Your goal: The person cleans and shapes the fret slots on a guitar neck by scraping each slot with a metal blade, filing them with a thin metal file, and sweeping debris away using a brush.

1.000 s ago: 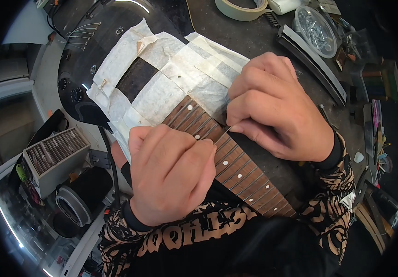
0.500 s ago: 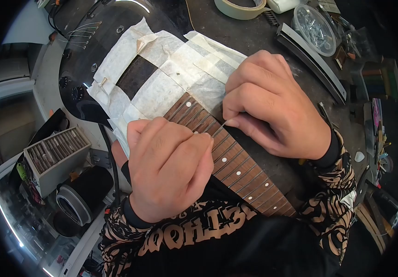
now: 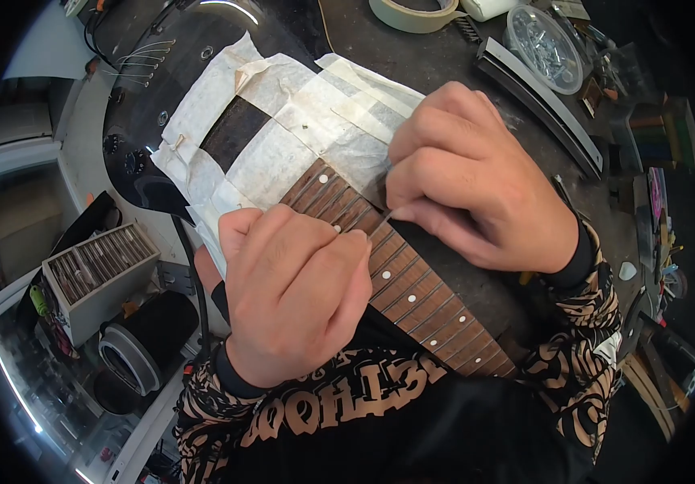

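A guitar fretboard (image 3: 424, 294) of brown wood, with metal frets and white dot inlays, runs diagonally below my hands. My left hand (image 3: 295, 294) is closed with its fingertips pressed together at the board's near edge; what they grip, if anything, is hidden. At the far edge my right hand (image 3: 476, 185) pinches the end of a thin strip (image 3: 384, 219) between thumb and finger. This strip lies along a fret line between the two hands. Overlapping masking tape (image 3: 275, 157) covers much of the dark guitar body (image 3: 141, 121) beside the fretboard.
A tape roll (image 3: 416, 18) and a round tub of small metal parts (image 3: 545, 50) sit on the dark bench. A long dark bar with a light edge (image 3: 541, 109) lies right of my right hand. Lower left stands a wooden box of thin pieces (image 3: 101, 270).
My right hand has shifted very slightly up and left, with its pinch kept. The view has moved a little; my left hand stays nearly in place.
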A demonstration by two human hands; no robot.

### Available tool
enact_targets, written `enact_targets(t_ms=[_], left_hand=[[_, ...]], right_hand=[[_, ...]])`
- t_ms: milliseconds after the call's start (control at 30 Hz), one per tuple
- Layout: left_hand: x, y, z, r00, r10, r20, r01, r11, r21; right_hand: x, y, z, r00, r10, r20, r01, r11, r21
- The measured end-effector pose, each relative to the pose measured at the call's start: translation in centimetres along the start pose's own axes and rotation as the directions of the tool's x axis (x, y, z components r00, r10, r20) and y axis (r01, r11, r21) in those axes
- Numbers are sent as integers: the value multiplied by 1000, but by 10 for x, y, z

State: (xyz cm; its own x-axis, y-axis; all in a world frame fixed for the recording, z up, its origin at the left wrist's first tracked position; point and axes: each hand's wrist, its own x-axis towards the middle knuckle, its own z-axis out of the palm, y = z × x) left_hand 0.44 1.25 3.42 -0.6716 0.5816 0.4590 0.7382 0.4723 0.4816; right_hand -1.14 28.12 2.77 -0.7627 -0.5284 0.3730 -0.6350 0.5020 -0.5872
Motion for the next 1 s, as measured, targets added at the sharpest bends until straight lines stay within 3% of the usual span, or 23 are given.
enact_targets(t_ms=[67, 200, 400, 533, 667, 800, 1000], left_hand=[[1, -1, -2, 1000, -7, 18, 7, 1000, -26], [-4, -8, 1, 1000, -5, -6, 5, 1000, 17], [4, -4, -3, 999, 1, 33, -1, 1000, -25], [5, -4, -2, 1000, -14, 4, 14, 1000, 23], [5, -4, -2, 1000, 5, 13, -5, 1000, -18], [7, -3, -3, 1000, -19, 10, 19, 999, 26], [7, -5, -5, 999, -19, 30, 20, 1000, -20]], right_hand=[[0, -3, -6, 999, 5, 52, -5, 1000, 4], [5, -2, 3, 1000, 0, -11, -1, 997, -72], [2, -2, -7, 999, 5, 50, -4, 1000, -11], [6, -1, 2, 1000, -15, -17, 13, 996, -89], [-1, 0, -8, 998, 9, 66, -10, 1000, 10], [5, 0, 1, 1000, -18, -23, 16, 997, -71], [3, 0, -4, 1000, -14, 18, 15, 998, -59]])
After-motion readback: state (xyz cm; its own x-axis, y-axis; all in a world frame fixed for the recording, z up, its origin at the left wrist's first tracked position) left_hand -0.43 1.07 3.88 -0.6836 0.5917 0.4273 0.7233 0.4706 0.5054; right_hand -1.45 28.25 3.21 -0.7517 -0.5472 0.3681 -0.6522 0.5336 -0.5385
